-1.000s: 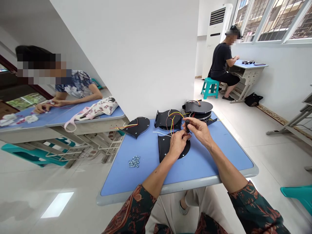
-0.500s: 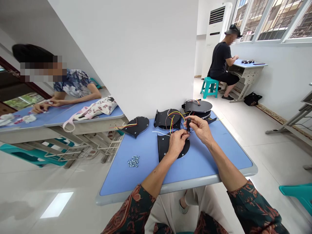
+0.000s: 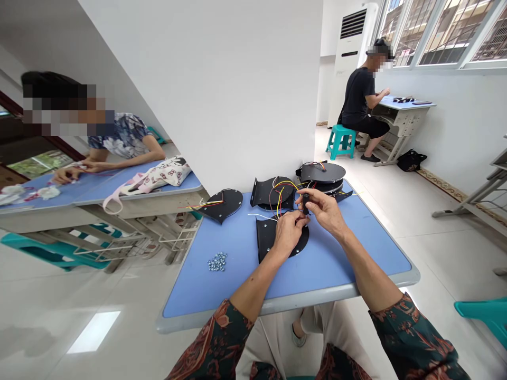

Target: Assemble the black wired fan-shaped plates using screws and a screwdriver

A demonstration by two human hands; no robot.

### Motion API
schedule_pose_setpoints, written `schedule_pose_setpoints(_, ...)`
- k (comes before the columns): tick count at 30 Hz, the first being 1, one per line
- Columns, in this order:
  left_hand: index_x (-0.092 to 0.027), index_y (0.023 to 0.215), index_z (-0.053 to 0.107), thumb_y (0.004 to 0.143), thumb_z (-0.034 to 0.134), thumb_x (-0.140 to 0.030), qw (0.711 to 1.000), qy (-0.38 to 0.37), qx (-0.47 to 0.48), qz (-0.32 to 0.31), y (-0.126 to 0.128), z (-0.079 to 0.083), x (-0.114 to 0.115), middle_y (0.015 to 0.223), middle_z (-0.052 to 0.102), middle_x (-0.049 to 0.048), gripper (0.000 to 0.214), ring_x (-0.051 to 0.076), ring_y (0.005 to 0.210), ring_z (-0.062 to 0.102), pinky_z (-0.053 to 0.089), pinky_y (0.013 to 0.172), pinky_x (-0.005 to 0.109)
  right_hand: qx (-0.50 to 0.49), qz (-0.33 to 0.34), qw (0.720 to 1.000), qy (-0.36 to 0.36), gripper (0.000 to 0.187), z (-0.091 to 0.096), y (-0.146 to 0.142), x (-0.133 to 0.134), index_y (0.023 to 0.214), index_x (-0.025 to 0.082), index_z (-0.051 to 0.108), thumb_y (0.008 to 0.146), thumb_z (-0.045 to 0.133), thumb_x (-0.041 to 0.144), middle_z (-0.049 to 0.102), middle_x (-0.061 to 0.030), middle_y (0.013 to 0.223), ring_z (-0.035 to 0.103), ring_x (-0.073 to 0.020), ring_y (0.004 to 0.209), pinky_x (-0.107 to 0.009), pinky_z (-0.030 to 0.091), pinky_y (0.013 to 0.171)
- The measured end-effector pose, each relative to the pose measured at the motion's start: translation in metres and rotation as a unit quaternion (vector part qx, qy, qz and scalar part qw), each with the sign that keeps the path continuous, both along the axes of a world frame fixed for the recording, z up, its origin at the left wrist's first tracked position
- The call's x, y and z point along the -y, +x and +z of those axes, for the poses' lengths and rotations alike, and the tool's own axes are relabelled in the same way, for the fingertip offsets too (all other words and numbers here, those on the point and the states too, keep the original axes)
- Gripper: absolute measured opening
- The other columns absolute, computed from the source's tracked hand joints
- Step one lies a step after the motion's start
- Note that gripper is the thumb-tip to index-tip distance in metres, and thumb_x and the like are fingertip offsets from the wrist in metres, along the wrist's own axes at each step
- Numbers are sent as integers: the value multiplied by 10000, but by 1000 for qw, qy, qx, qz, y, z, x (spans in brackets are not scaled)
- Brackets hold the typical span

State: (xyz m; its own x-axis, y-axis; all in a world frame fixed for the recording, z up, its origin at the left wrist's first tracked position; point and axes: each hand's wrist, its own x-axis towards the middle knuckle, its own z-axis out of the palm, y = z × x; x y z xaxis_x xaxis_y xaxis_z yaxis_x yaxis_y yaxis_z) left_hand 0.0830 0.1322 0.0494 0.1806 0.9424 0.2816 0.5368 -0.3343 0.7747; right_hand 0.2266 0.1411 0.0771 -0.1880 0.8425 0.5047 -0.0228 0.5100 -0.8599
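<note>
**Tiny black part pinched over a stack of wired black plates**

Far left, a co-worker in a floral top (image 3: pixel 119 138) is leaning over a second blue surface (image 3: pixel 174 191), with a pink-and-white tote bag (image 3: pixel 158 174) lying on it and both hands (image 3: pixel 69 176) close together on something too small to make out.

Now the main desk, a blue surface (image 3: pixel 233 287) with a grey rim. Toward its left side sits a little pile of silver nuts or screws (image 3: pixel 217 261), and past that, further away, a black rounded plate (image 3: pixel 222 205) with red and yellow wires coming off it. Right in front of the person, a black bracketed plate (image 3: pixel 279 244) lies under the left hand (image 3: pixel 288 236). Those fingers are curled in, tips up against thin wires (image 3: pixel 295 215), but I can't tell exactly what they're pinching.

Just beside that, the right hand (image 3: pixel 325 211) has its thumb and fingers pressed together on a small black cylindrical part (image 3: pixel 305 203), held up over the middle of the desk between both hands. Behind it are another bracketed plate (image 3: pixel 273 192) and a stack of round black plates (image 3: pixel 322 173), both trailing wires. Way off to the far right, a second co-worker (image 3: pixel 358 89) sits on a teal stool (image 3: pixel 340 142) at a desk under the windows.
</note>
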Motion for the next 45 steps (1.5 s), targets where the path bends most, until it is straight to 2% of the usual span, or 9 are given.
schedule_pose_setpoints(2,-190,790,715,884,684,-151,1000,-2,-10,9,0,0,-1,832,757,6,106,167,789,664,448,755,267,12,3,1000,1,342,3,-1,3,1220,212,671,926,622,381,730,-78,1032,687,-192,870,-345,562,801)
schedule_pose_setpoints(6,-183,784,684,854,722,-162,1000,-8,-17,23,2,1,-1,788,734,1,83,159,749,653,437,718,256,71,-66,995,30,308,5,-1,4,1166,231,710,904,668,388,743,-60,1040,678,-206,937,-361,540,888)
schedule_pose_setpoints(10,-186,801,696,856,708,-133,1000,1,-18,11,2,1,0,813,738,9,77,167,775,659,454,750,269,99,-108,989,37,255,2,1,0,1100,239,738,873,678,340,717,-26,905,648,-192,823,-337,535,814)
schedule_pose_setpoints(14,-203,810,719,860,695,-109,999,12,-34,-8,0,1,1,860,752,14,110,191,876,667,465,820,290,64,-94,993,22,298,-1,1,-2,1154,228,710,877,639,311,708,-32,901,652,-190,789,-330,539,762)
schedule_pose_setpoints(17,-195,785,711,846,715,-105,999,6,-47,3,0,2,1,852,748,18,110,191,864,662,459,804,289,49,-86,995,12,330,0,0,0,1201,233,684,888,627,321,712,-39,949,687,-194,818,-330,552,770)
schedule_pose_setpoints(22,-178,783,694,833,743,-118,999,-1,-40,15,2,2,0,820,733,18,93,170,783,644,447,753,271,87,-122,988,22,283,0,0,1,1149,234,715,882,662,311,734,-38,973,683,-201,871,-338,550,846)
schedule_pose_setpoints(31,-182,809,711,902,683,-128,999,19,-29,-7,0,1,1,878,748,20,111,178,865,649,439,798,274,79,-110,991,21,324,-3,1,-3,1160,210,728,857,621,255,710,-40,919,644,-189,805,-323,540,774)
schedule_pose_setpoints(39,-170,761,671,866,731,-143,999,0,-26,19,2,-1,-3,788,720,4,124,150,741,633,434,730,261,84,-151,984,33,301,-3,0,-2,1124,219,756,850,691,329,733,-36,947,649,-186,822,-328,560,812)
schedule_pose_setpoints(45,-177,813,704,871,716,-114,997,38,-70,-8,1,1,1,851,737,26,86,183,853,652,458,793,285,95,-144,984,37,319,-6,2,-5,1143,203,741,848,627,248,754,-47,963,683,-207,860,-356,558,843)
